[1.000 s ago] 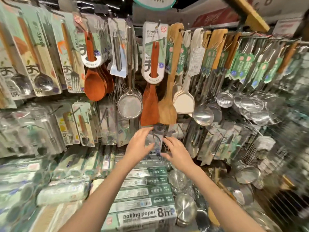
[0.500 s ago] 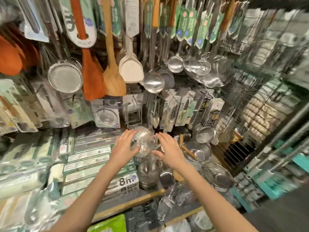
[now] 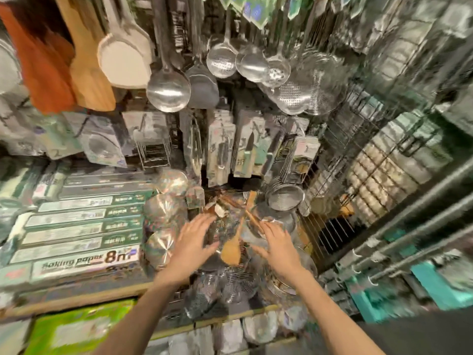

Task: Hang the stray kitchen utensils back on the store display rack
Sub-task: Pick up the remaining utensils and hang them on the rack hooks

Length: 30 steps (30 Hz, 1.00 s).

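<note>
Both hands, left hand (image 3: 190,242) and right hand (image 3: 277,245), hover with fingers spread, holding nothing, either side of a wooden spatula (image 3: 231,248) lying among steel strainers (image 3: 285,199) on the shelf (image 3: 76,299). Stacked boxes (image 3: 84,262) beside it read "paper 8m". Ladles (image 3: 169,92) hang above.

left hand (image 3: 190,243) spread | right hand (image 3: 277,245) spread | wooden spoon (image 3: 231,248) between, on steel bowls (image 3: 160,248)
</note>
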### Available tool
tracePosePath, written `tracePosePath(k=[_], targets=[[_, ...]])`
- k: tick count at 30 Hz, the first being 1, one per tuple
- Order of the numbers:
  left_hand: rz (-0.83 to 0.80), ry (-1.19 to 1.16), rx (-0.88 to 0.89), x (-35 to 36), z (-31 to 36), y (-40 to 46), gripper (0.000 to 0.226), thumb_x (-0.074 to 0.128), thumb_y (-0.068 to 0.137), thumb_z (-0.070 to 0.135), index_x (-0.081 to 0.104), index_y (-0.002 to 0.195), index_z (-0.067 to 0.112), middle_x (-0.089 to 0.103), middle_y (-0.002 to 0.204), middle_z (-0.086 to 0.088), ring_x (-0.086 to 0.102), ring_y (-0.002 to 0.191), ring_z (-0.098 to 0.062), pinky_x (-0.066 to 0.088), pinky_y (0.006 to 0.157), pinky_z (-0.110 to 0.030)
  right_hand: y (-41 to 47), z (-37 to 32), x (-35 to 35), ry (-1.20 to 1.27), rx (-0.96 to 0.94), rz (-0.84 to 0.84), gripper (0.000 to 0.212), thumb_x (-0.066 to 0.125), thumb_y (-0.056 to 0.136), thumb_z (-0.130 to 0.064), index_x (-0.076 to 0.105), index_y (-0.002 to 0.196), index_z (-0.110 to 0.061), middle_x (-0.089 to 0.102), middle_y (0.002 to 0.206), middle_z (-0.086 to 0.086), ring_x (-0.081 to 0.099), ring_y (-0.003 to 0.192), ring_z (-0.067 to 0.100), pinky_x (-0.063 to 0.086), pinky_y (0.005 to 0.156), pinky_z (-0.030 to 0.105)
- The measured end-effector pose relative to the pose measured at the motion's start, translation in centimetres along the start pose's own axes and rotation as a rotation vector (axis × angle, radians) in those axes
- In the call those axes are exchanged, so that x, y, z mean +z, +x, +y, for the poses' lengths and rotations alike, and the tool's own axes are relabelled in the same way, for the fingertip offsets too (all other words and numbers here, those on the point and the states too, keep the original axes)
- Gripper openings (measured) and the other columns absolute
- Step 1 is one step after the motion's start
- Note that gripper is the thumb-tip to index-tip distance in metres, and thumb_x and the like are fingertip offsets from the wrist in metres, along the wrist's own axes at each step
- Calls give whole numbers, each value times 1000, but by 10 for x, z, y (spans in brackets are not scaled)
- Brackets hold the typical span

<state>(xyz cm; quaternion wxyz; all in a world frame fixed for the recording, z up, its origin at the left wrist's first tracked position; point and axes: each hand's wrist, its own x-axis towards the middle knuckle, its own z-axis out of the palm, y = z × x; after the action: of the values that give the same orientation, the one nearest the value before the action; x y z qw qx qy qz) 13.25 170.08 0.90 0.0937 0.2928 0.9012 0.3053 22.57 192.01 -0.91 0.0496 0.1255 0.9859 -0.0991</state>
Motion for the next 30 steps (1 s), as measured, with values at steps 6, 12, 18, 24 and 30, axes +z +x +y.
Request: tracePosePath(k=[6,12,18,24,30], targets=[[-118,67,-2,41,-12,32,64,54,91,38,24,146,26,20,155,7,9,145,-13,6,119,-39,6,25,34,112,28,30,72,41,91,-57,18,149,-20,24,154,-2,16,143,16,12,117,41],[-145,23,7,119,-9,37,62,66,83,32,42,138,17,42,143,-3,37,133,-23,26,109,-38,13,70,74,220,98,-18,72,49,90,-50,22,148,-18,26,153,-2,20,142,15,13,118,34],[-199,57,-54,210,-28,72,65,69,81,31,43,138,15,42,143,-6,34,135,-28,28,112,-44,56,124,134,441,126,-11,64,66,86,-29,40,139,-7,49,135,10,44,126,27,34,108,46],[-197,148,-118,268,-44,119,65,55,88,41,27,145,28,30,150,5,22,139,-12,14,117,-39,114,164,197,360,161,-133,70,50,93,-44,19,149,-16,23,155,3,21,142,18,14,114,28],[-110,106,-78,304,-54,153,65,60,86,35,30,144,27,32,150,5,24,139,-11,4,111,-20,152,178,235,432,130,-100,58,52,95,-25,28,146,-11,36,148,9,30,138,24,20,113,31]])
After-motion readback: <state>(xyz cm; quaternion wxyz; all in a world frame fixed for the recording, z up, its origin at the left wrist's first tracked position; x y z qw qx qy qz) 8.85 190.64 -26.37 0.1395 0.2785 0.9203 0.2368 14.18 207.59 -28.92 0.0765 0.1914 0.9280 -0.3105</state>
